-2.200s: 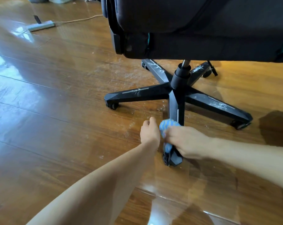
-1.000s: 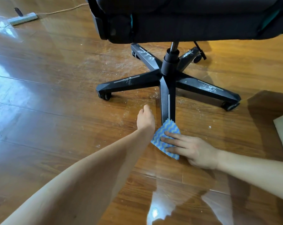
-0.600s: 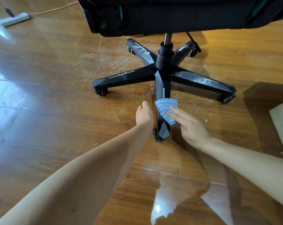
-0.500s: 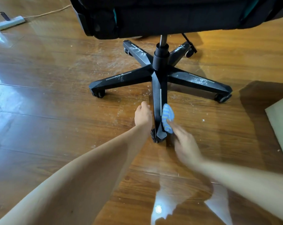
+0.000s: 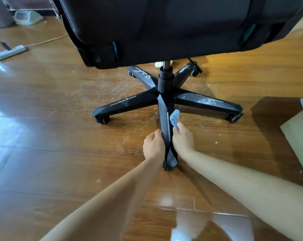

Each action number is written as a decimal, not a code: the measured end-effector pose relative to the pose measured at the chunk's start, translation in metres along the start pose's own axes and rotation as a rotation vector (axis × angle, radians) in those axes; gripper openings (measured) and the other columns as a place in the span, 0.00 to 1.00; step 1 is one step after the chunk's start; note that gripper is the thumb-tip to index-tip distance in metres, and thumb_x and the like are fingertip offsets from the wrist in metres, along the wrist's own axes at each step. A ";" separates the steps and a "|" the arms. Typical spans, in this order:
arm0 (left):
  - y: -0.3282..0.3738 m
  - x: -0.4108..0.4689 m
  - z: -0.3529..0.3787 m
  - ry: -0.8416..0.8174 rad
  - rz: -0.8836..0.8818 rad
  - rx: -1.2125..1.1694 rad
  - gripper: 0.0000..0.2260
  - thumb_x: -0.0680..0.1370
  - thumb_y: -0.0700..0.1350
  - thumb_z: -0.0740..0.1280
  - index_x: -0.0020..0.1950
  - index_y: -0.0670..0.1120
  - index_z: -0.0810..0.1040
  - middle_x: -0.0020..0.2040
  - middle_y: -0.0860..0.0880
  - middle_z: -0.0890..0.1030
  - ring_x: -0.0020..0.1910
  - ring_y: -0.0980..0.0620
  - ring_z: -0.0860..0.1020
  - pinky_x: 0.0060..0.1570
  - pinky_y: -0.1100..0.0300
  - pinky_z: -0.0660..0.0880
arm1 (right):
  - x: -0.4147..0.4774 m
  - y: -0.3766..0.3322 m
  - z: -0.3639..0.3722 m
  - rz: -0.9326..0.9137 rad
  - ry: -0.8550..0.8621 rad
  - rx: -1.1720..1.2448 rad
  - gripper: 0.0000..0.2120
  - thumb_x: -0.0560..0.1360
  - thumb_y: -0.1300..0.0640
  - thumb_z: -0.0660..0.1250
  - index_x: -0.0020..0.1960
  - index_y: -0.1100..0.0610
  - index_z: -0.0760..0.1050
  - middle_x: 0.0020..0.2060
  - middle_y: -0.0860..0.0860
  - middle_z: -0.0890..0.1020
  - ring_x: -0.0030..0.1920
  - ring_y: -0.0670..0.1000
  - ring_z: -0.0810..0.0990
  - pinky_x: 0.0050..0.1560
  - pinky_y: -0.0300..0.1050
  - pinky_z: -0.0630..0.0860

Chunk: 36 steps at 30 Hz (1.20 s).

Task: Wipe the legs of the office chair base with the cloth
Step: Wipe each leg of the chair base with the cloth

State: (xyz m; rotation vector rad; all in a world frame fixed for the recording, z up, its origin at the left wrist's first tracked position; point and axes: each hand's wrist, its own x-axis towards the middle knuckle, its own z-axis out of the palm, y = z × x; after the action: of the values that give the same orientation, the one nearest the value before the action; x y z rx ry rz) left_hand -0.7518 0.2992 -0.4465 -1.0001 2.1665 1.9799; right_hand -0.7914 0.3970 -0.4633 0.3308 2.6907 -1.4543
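The black five-legged chair base stands on the wooden floor under the dark seat. Its nearest leg points toward me. My right hand presses a bunched blue striped cloth against the right side of that leg, about midway along it. My left hand rests against the left side of the same leg, fingers curled onto it. The left leg and right leg show whitish dusty smears on top.
White dust specks lie on the floor around the base. A white power strip with a cord lies far left. A pale flat board lies at the right edge. A grey bin stands top left.
The right hand moved the cloth from the floor beside the leg's tip onto the leg's right side and up along it. The left hand closed in against the leg's left side.
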 end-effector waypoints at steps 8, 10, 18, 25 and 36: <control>0.002 0.005 0.019 -0.104 0.205 0.421 0.21 0.77 0.48 0.69 0.71 0.51 0.75 0.64 0.51 0.74 0.66 0.47 0.74 0.63 0.47 0.78 | 0.033 -0.010 -0.006 0.050 0.047 0.039 0.10 0.82 0.60 0.56 0.42 0.52 0.69 0.40 0.50 0.74 0.42 0.54 0.72 0.39 0.48 0.66; 0.004 0.012 0.024 -0.116 0.249 0.547 0.28 0.76 0.45 0.70 0.76 0.50 0.69 0.68 0.50 0.73 0.70 0.46 0.70 0.67 0.45 0.76 | 0.006 0.002 -0.009 0.018 0.052 0.122 0.12 0.81 0.60 0.57 0.50 0.53 0.79 0.44 0.50 0.82 0.45 0.53 0.79 0.44 0.50 0.75; 0.002 0.017 0.029 -0.112 0.261 0.686 0.38 0.75 0.42 0.73 0.82 0.45 0.60 0.72 0.47 0.70 0.71 0.44 0.72 0.67 0.46 0.77 | 0.052 -0.027 0.003 -0.110 0.083 0.037 0.22 0.82 0.62 0.54 0.71 0.51 0.76 0.70 0.50 0.77 0.70 0.55 0.74 0.63 0.47 0.72; -0.001 0.016 0.028 -0.114 0.262 0.694 0.38 0.75 0.45 0.74 0.82 0.46 0.60 0.73 0.47 0.69 0.71 0.44 0.73 0.66 0.45 0.77 | 0.063 -0.054 0.011 -0.290 0.093 -0.398 0.27 0.81 0.63 0.59 0.80 0.52 0.64 0.81 0.49 0.60 0.78 0.51 0.63 0.66 0.49 0.73; -0.007 0.007 0.034 -0.048 0.305 0.700 0.39 0.75 0.47 0.73 0.82 0.45 0.59 0.70 0.48 0.70 0.70 0.45 0.71 0.66 0.48 0.75 | 0.078 -0.031 -0.016 -0.647 -0.173 -0.574 0.27 0.81 0.66 0.56 0.79 0.52 0.66 0.81 0.46 0.60 0.81 0.44 0.53 0.76 0.48 0.66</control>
State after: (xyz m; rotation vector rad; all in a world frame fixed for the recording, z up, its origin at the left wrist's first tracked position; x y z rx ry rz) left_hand -0.7675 0.3275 -0.4620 -0.5278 2.7816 1.1088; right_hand -0.8735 0.4057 -0.4412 -0.7145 3.0230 -0.6463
